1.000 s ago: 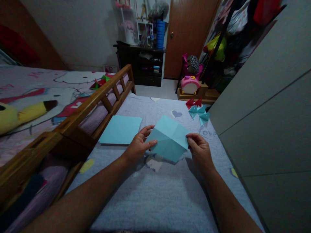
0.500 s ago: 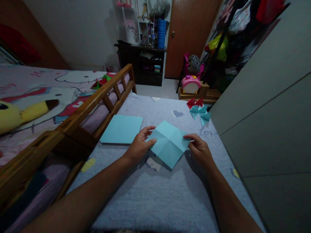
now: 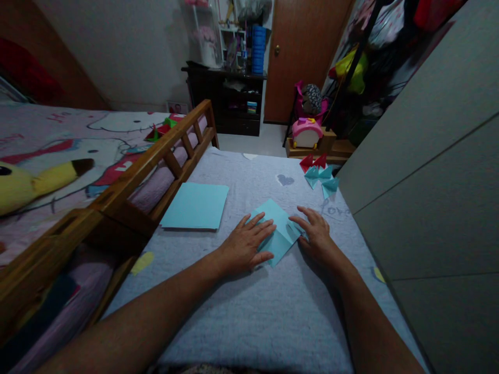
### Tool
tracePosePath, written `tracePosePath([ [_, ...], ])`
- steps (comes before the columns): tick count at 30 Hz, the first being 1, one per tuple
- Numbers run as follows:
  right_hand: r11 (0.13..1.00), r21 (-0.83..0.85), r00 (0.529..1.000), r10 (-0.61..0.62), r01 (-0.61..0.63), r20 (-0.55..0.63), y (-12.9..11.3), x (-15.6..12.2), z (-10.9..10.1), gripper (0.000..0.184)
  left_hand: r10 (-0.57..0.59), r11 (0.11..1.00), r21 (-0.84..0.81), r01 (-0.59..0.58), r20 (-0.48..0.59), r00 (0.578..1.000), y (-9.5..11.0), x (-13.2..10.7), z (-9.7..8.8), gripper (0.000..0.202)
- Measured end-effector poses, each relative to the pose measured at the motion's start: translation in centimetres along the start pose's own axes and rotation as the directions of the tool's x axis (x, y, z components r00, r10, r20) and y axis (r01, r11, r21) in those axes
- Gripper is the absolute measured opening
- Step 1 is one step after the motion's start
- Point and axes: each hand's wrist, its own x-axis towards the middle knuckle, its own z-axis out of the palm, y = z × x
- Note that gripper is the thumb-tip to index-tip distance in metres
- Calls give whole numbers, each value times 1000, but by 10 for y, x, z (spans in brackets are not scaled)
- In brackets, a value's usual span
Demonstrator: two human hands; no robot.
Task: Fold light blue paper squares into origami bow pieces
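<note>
A creased light-blue paper square [image 3: 281, 240] lies turned like a diamond on the bed. My left hand [image 3: 245, 243] rests flat on its left part, fingers spread and pointing right. At its right corner is my right hand [image 3: 315, 228], fingers apart, with the fingertips at the paper's edge; the thumb is partly hidden. Left of my hands lies a stack of light-blue paper sheets [image 3: 197, 206]. Folded light-blue paper pieces [image 3: 322, 178] and folded red paper pieces [image 3: 312, 162] sit at the far right of the bed.
A wooden bed rail [image 3: 167, 156] runs along the left, with another bed [image 3: 117, 140] beyond it. A pale cabinet [image 3: 429, 197] stands close on the right. Past the bed's far end are a dark shelf unit [image 3: 234, 98] and a pink toy case [image 3: 307, 133].
The paper has gone from being held up between both hands to lying on the bed. My left hand has let go of its edge and spread over it; the right hand's fingers have opened.
</note>
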Motion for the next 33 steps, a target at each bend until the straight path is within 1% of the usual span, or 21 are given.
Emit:
tracePosePath([
  [2,999,-17,999,-38,39,30,-3,-2,-1,68,-15,1000,7,15,33,999,-1,1,1,61],
  [4,997,-16,995,-70,71,66,-6,-3,-2,73,-31,1000,-1,31,57,998,-2,2,3,60],
  [6,994,0,989,-106,107,100,-8,-4,-2,73,-41,999,-31,43,69,997,-3,2,5,62],
  [9,987,43,981,-159,155,112,-8,-4,-3,64,-43,993,-107,49,58,997,-4,2,5,71],
  [11,979,91,977,-190,182,92,-8,-3,-4,54,-34,985,-167,43,51,998,-6,1,2,84],
  [15,951,239,976,-213,195,52,-7,0,-5,36,8,968,-253,3,41,999,-11,-2,-4,127],
  [17,934,313,980,-195,174,37,-7,2,-5,31,21,965,-262,-11,37,999,-14,-4,-4,136],
  [18,925,346,983,-182,161,29,-7,2,-5,29,21,965,-262,-13,28,999,-16,-5,-4,133],
  [19,915,374,985,-170,149,22,-8,3,-5,28,18,965,-261,-15,11,1000,-18,-5,-3,126],
  [20,906,400,987,-159,140,16,-8,3,-5,27,11,966,-258,-15,-17,1000,-19,-5,-2,114],
  [21,897,422,989,-151,131,13,-8,3,-5,26,0,967,-254,-14,-55,998,-21,-5,-1,99],
  [24,881,465,993,-114,92,18,-8,4,-5,24,-66,972,-232,27,-164,984,-23,-2,0,42],
  [25,880,470,996,-91,68,26,-8,4,-6,24,-97,971,-234,51,-186,978,-23,-1,0,28],
  [26,882,470,998,-61,38,34,-9,4,-6,23,-128,967,-245,77,-200,971,-22,1,-1,20],
  [30,886,454,995,76,-97,65,-14,6,-9,19,-223,941,-305,146,-233,947,-16,2,-6,16],
  [33,854,492,986,156,-167,63,-20,6,-10,16,-281,930,-310,198,-253,926,-12,0,-5,19],
])
